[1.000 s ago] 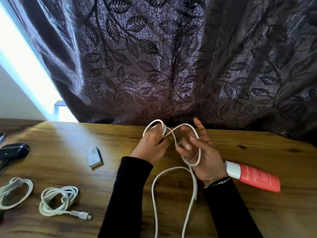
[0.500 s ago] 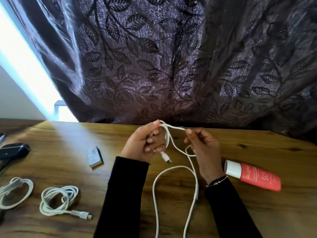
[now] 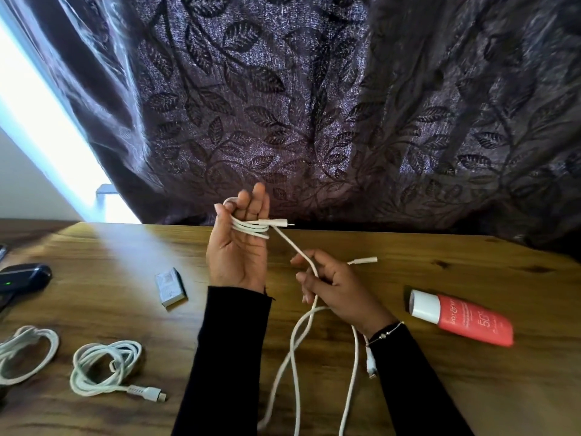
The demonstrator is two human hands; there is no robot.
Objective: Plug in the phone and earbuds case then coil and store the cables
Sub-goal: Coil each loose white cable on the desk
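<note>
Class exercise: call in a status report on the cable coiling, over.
Left hand raised, white cable wound round its fingers. Right hand feeding the slack. Two coiled cables already on the table. Nothing in the way, over.

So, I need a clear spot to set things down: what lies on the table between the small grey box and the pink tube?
In the head view, between the grey box and pink tube are both hands, left and right, winding a white cable.
</note>
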